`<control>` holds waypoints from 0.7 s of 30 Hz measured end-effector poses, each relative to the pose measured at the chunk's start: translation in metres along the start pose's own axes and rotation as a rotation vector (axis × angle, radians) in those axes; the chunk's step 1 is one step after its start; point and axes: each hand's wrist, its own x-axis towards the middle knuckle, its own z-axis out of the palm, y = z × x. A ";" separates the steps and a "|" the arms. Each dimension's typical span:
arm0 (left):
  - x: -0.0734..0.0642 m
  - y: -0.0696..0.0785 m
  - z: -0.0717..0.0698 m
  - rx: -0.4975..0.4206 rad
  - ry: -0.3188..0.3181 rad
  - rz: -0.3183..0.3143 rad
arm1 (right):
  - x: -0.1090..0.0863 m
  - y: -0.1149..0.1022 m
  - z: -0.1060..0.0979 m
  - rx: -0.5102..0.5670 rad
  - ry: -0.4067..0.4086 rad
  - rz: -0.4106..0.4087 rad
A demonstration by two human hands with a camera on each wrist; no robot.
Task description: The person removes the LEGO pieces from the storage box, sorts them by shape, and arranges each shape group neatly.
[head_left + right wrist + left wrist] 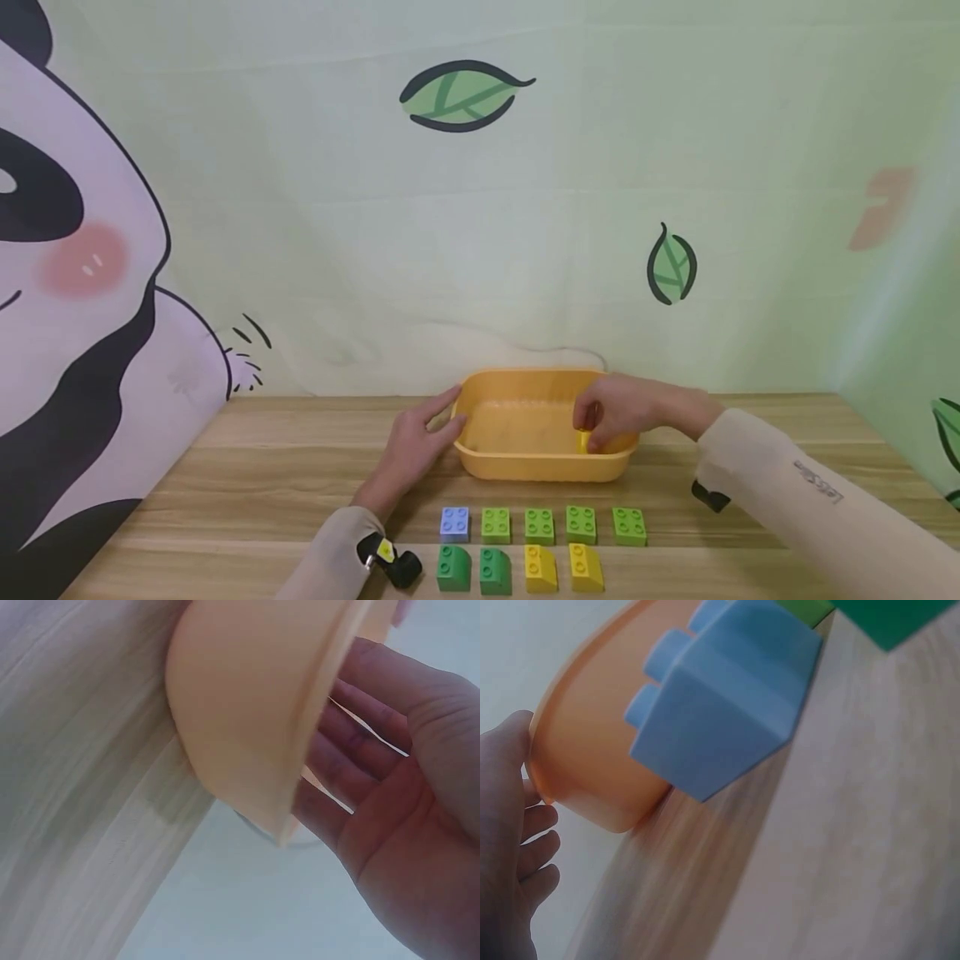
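Note:
My right hand (622,410) reaches over the right rim into an orange plastic basin (517,468) and pinches a small yellow toy building brick (582,440) low inside it. In the right wrist view, the basin wall hides the fingertips and the brick. At the basin's left rim, my left hand (411,446) touches the edge with thumb and forefinger spread. The left wrist view shows its other fingers (540,847) loosely bent outside the wall. A blue brick (454,523) with studs stands nearest to the left hand, in front of the basin.
Several light green bricks (538,526) continue the blue brick's row. Closer in lie two dark green sloped bricks (453,568) and two yellow sloped bricks (540,568). The wooden table (300,475) meets a printed cloth backdrop (337,250) just behind the basin.

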 end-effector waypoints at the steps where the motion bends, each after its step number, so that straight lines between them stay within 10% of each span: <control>1: 0.000 0.000 0.000 0.001 0.000 -0.001 | -0.001 -0.001 -0.001 -0.001 0.006 -0.003; 21: 0.000 -0.003 0.001 -0.009 0.013 0.018 | -0.035 -0.012 -0.014 0.129 0.165 -0.103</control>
